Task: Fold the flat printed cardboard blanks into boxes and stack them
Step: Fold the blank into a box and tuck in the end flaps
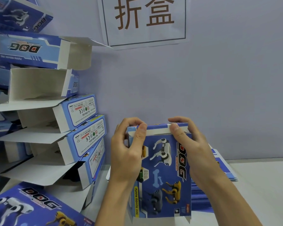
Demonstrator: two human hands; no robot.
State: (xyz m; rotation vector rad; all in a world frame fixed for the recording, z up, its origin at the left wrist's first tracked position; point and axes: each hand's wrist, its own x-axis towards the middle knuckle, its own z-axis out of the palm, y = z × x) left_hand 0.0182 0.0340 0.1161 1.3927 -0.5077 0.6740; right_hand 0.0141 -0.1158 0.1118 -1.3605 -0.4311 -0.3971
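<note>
Against pale wall (203,87), white table (260,185), both hands' grip on box (163,173).

Blue box (167,173) printed with white, grey and yellow dogs; white sign (145,20) with brown characters

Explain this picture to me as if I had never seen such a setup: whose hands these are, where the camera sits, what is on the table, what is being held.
There is no machine here. One camera, worn on a person's head, looks down at their two bare hands. The left hand and right hand both grip the far end of a blue printed box, thumbs pressing on its top flap. Under the right arm lies a pile of flat blanks on the white table. On the left stands a leaning stack of folded boxes with open flaps. A paper sign hangs on the wall.
</note>
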